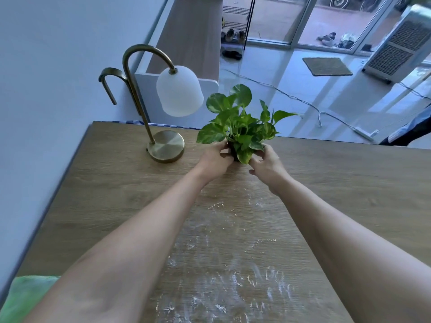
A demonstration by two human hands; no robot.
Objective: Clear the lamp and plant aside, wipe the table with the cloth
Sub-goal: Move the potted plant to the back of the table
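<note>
From the head camera, both arms reach out across the wooden table [349, 183]. The left hand [215, 159] and right hand [268, 166] curl their fingers round the dark pot of the plant [238, 123] from either side, near the far edge. Just left of it stands the brass lamp [166, 145] with its white shade, upright. A green cloth [25, 297] lies at the near left corner. White powdery smears [233, 276] streak the tabletop between the forearms.
</note>
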